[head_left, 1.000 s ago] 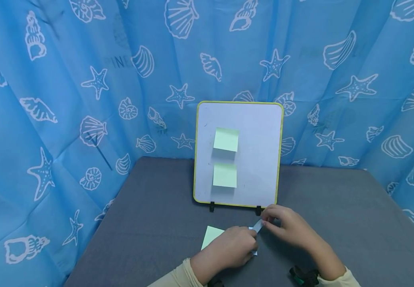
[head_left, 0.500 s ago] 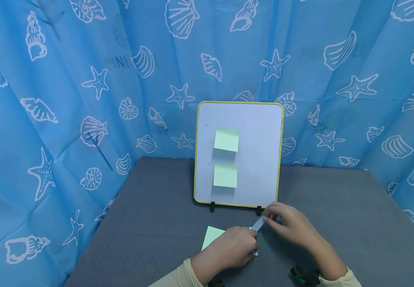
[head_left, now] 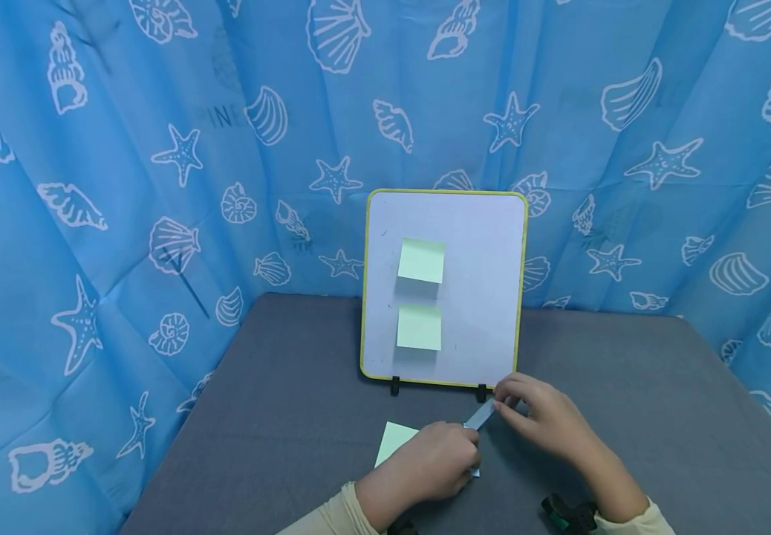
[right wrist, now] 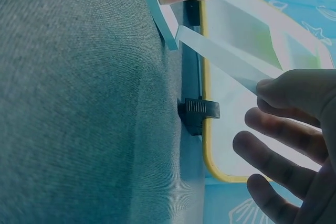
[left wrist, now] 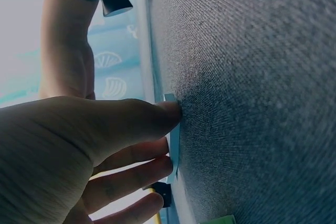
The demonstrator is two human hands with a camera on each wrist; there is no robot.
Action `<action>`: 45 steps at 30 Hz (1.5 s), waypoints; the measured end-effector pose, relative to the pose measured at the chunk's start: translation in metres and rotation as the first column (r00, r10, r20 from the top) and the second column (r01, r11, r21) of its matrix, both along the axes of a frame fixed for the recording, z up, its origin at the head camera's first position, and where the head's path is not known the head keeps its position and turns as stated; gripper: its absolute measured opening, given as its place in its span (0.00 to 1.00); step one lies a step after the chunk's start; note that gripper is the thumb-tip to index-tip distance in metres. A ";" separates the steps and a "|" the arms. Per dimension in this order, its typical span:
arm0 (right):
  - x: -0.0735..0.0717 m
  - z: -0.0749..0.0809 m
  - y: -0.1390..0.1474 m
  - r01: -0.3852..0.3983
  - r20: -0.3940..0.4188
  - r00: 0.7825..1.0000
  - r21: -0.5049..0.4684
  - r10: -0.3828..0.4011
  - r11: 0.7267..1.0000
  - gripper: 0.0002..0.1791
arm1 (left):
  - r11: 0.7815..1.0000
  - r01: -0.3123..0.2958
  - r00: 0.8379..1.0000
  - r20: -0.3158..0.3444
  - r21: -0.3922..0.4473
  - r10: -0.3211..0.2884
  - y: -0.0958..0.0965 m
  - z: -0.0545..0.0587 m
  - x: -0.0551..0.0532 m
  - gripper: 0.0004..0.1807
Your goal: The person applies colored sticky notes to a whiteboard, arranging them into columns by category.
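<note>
Just in front of the whiteboard's [head_left: 475,290] lower right corner, the right hand [head_left: 546,422] pinches one end of a paper strip [right wrist: 223,59] between thumb and finger, the rest stretching from those fingertips toward the pad [left wrist: 175,140] that the left hand [head_left: 431,462] grips and partly hides.

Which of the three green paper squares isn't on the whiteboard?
The nearest green square: it lies on the gray table, partly hidden by the left hand. The upper square and lower square are on the whiteboard.
</note>
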State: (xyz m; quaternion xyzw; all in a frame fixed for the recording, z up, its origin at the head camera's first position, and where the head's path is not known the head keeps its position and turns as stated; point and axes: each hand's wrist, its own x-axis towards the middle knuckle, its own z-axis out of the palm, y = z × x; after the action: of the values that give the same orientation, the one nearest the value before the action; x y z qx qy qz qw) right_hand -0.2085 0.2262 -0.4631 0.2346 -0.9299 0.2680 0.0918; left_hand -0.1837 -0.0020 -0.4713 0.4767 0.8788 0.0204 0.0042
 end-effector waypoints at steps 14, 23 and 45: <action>0.002 0.003 -0.001 0.009 -0.034 0.999 -0.020 -0.010 1.000 0.07 | 1.000 -0.004 1.000 -0.009 0.000 0.004 0.001 -0.001 0.000 0.04; 0.002 0.006 0.000 -0.001 -0.101 0.995 -0.048 -0.004 0.999 0.07 | 1.000 -0.001 1.000 -0.029 -0.004 0.001 0.000 -0.001 0.002 0.04; -0.001 0.026 0.004 0.016 -0.324 0.945 -0.073 -0.039 0.997 0.11 | 1.000 0.026 0.997 -0.068 -0.015 -0.027 -0.002 -0.003 0.000 0.04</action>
State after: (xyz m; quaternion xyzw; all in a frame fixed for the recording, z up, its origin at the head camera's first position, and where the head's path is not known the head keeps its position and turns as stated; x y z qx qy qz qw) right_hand -0.2099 0.2302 -0.4375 0.2593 -0.8954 0.2565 0.2555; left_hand -0.1842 -0.0036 -0.4741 0.4889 0.8721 -0.0024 -0.0221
